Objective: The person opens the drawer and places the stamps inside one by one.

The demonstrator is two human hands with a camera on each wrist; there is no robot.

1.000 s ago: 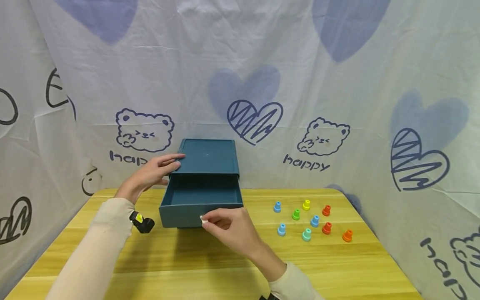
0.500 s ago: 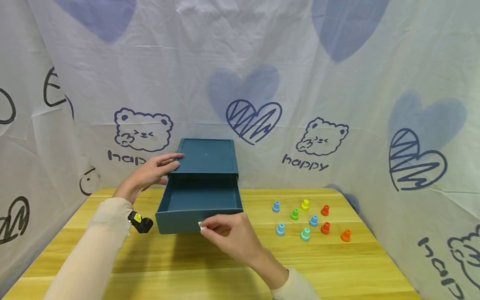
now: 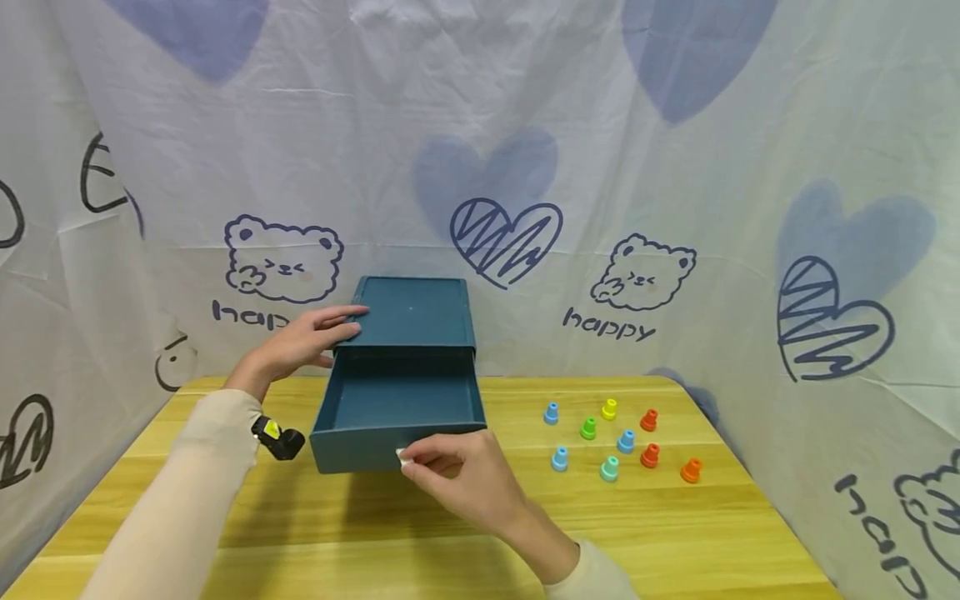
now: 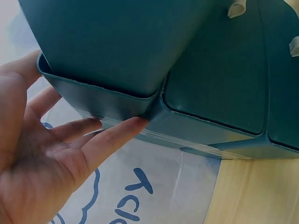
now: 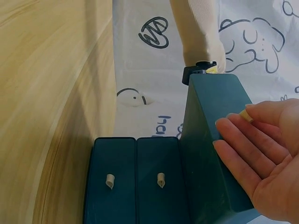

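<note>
A dark teal drawer cabinet (image 3: 412, 312) stands at the back of the table, its top drawer (image 3: 352, 450) pulled far out. Nothing shows inside that drawer. My right hand (image 3: 468, 475) pinches the small cream pull tab (image 5: 245, 115) on the drawer front between thumb and index finger. In the right wrist view its other fingers lie against the front panel. With fingers spread and nearly straight, my left hand (image 3: 300, 343) steadies against the upper left side of the cabinet. The left wrist view shows its fingertips (image 4: 140, 122) touching the cabinet wall.
Two lower drawers (image 5: 114, 158) with cream tabs (image 5: 161, 179) are closed. Several small coloured cone-shaped pegs, among them a yellow peg (image 3: 609, 409) and an orange peg (image 3: 691, 471), stand on the wooden table (image 3: 637, 542) at right. A printed white curtain (image 3: 525, 350) hangs close behind.
My right hand has drawn the top drawer further out toward me by its tab. My left hand stays at the cabinet's side. The pegs have not moved.
</note>
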